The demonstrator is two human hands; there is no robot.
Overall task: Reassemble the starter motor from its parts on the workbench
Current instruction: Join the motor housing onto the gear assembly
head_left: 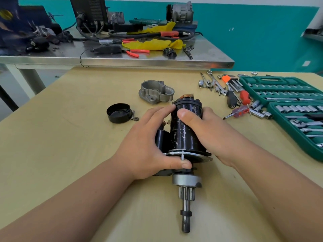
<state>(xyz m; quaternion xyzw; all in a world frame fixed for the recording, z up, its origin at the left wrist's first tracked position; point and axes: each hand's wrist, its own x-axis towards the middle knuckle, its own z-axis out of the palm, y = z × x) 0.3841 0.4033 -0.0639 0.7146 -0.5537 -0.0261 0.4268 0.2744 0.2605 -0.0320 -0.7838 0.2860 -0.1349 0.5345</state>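
The black starter motor body [183, 135] lies lengthwise on the wooden workbench [70, 137], its pinion gear and shaft [186, 206] pointing toward me. My left hand [148, 145] grips its left side, thumb on the flange near a small pin, fingers reaching over the top. My right hand [206, 130] grips the right side, thumb across the casing. Copper brush parts show at the far end. A grey cast end housing [156, 92] and a black end cap [118, 113] with a nut and bolt [134, 117] beside it lie farther back.
A green socket set case [286, 102] stands open at the right, with loose sockets, hex keys, wrenches and screwdrivers [236, 98] beside it. Behind is a steel table [157, 60] with pliers, yellow cloth, cables and other machine parts.
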